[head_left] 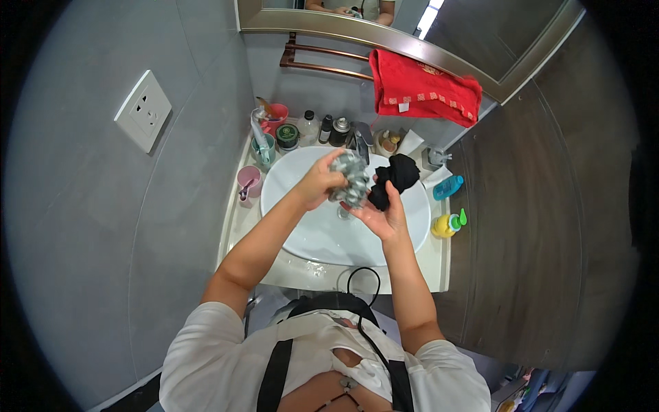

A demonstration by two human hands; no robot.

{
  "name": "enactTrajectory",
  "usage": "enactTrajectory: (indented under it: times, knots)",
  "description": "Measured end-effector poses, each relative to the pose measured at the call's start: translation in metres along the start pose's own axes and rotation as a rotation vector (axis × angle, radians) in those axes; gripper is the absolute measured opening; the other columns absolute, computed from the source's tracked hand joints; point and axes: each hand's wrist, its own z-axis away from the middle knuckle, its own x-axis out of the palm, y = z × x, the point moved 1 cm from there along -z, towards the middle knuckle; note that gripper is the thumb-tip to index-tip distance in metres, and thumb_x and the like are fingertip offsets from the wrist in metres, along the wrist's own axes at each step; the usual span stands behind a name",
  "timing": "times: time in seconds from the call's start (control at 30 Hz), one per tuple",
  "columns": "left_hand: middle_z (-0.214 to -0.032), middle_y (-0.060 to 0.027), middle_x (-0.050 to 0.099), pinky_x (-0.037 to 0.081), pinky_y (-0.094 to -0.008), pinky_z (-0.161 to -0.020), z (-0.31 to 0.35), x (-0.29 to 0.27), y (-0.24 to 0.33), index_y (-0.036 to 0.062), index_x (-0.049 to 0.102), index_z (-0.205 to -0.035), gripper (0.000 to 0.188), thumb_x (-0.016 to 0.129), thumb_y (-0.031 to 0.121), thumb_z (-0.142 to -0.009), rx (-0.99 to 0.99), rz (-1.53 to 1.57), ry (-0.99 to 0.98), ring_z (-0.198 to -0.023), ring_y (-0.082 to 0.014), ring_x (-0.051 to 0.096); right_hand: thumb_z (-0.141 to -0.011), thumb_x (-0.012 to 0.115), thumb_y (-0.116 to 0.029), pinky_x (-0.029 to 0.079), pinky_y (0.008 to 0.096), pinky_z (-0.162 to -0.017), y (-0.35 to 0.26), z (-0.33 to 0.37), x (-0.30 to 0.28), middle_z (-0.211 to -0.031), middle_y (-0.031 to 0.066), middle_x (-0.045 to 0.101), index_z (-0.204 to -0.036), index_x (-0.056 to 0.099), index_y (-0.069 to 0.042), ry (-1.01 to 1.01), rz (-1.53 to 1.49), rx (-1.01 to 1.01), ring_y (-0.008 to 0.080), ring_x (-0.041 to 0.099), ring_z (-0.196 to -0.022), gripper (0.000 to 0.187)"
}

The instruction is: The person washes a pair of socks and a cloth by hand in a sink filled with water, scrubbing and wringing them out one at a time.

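Note:
Over the white washbasin [312, 230], my left hand [318, 184] grips a shiny grey-green bunched fabric piece [351, 177], gathered like a scrunchie and slightly blurred. My right hand [386, 217] has its palm turned up beside it. A crumpled black cloth [401, 174] rests in that hand, with the thumb against it. Both hands are close together, and my right fingers partly lie beneath the grey-green piece. Behind them stands the dark faucet [360, 136], its lower part partly covered by the hands and cloths.
Along the back ledge are a dark round jar [287, 136], a clear bottle [308, 128] and a black can [340, 132]. A pink cup [249, 180] stands left; a blue bottle [447, 187] and yellow pump bottle [446, 225] stand right. A red towel [422, 86] hangs above.

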Motion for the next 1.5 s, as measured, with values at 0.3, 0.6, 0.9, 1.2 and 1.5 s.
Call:
enactTrajectory:
  times: [0.3,0.6,0.9,1.2,1.5]
  knots:
    - [-0.102,-0.0044,0.056,0.044,-0.0356,-0.079,0.029,-0.031,-0.075,0.0113,0.043,-0.117,0.045,0.054,0.038,-0.083,-0.144,0.131,0.218,-0.093,-0.0179,0.055,-0.077,0.060,-0.013,0.047,0.0310,-0.071,0.004,-0.011,-0.009,-0.084,0.0041,0.059,-0.086,0.056,-0.006,0.222,0.128,-0.326,0.0169,0.056,-0.077,0.012]
    - [-0.064,-0.0013,0.051,0.042,-0.0309,-0.056,0.009,0.003,-0.091,0.0115,0.049,-0.074,0.035,0.050,0.045,-0.084,-0.205,0.506,0.596,-0.060,-0.0144,0.051,-0.059,0.072,-0.008,0.042,0.0293,-0.080,0.063,0.015,0.000,-0.093,0.0118,0.058,-0.101,0.050,0.000,0.347,1.341,-0.929,0.0224,0.056,-0.086,0.049]
    - [-0.054,0.0013,0.037,0.029,-0.0256,-0.046,-0.003,0.017,-0.085,0.0089,0.042,-0.057,0.042,0.049,0.038,-0.086,0.139,0.064,0.774,-0.048,-0.0097,0.034,-0.068,0.063,-0.004,0.039,0.0255,-0.058,0.052,0.002,-0.010,-0.076,0.0013,0.054,-0.088,0.054,-0.002,0.564,0.836,-0.819,0.0104,0.048,-0.064,0.022]
    - [-0.063,0.0004,0.045,0.034,-0.0252,-0.051,-0.002,-0.027,-0.089,0.0059,0.050,-0.074,0.042,0.042,0.045,-0.088,0.186,-0.155,0.754,-0.056,-0.0101,0.040,-0.064,0.072,-0.015,0.040,0.0246,-0.069,0.023,0.015,-0.037,-0.088,0.0031,0.059,-0.100,0.056,-0.002,0.529,1.157,-0.624,0.0112,0.052,-0.076,0.041]
    - [-0.090,-0.0078,0.053,0.044,-0.0340,-0.077,0.081,-0.016,-0.057,0.0023,0.048,-0.094,0.023,0.052,-0.006,-0.073,0.393,0.381,0.529,-0.084,-0.0189,0.051,-0.059,0.071,-0.007,0.042,0.0280,-0.081,-0.019,0.182,-0.059,-0.098,0.0078,0.059,-0.106,0.052,-0.001,0.500,1.156,-0.647,0.0165,0.055,-0.090,0.051]
